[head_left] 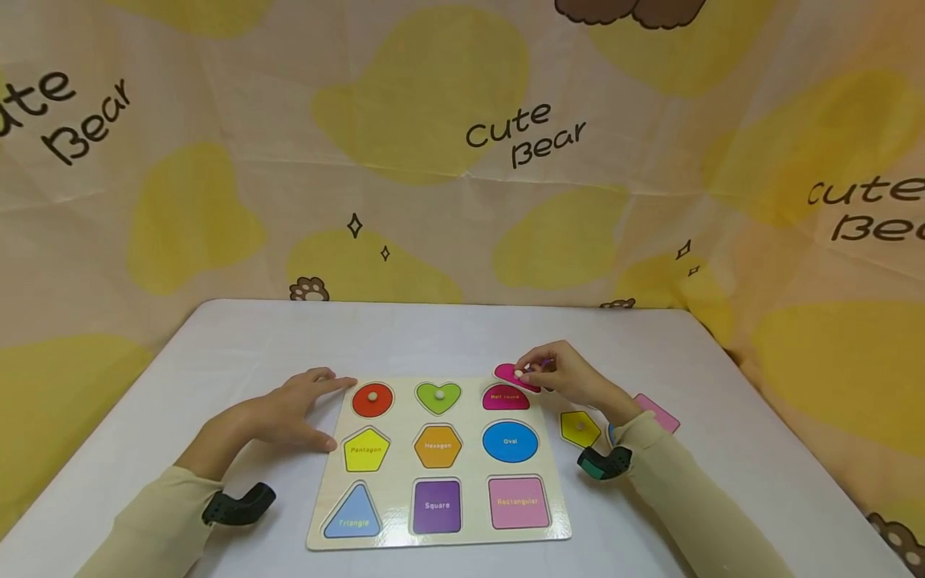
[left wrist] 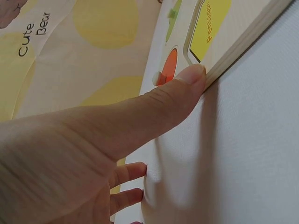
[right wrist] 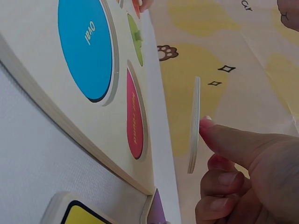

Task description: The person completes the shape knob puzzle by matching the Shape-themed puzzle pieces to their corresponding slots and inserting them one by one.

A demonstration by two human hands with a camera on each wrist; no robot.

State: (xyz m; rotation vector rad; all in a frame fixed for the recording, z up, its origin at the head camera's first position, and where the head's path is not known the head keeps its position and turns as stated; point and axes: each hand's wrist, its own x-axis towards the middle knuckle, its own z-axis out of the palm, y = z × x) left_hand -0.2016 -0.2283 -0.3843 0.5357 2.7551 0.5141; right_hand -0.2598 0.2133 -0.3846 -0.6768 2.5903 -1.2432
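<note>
Right hand (head_left: 562, 374) pinched magenta half-round piece (head_left: 506, 372) | puzzle board (head_left: 396, 514) lay below grip | relaxed left hand (head_left: 287, 413) touched board

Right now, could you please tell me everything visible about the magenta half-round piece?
The half-round piece is thin and flat, seemingly wooden, with a magenta face, pale edge and pale knob. The right hand pinches it at the knob, holding it off the board, near the magenta recess labelled Half round.
</note>
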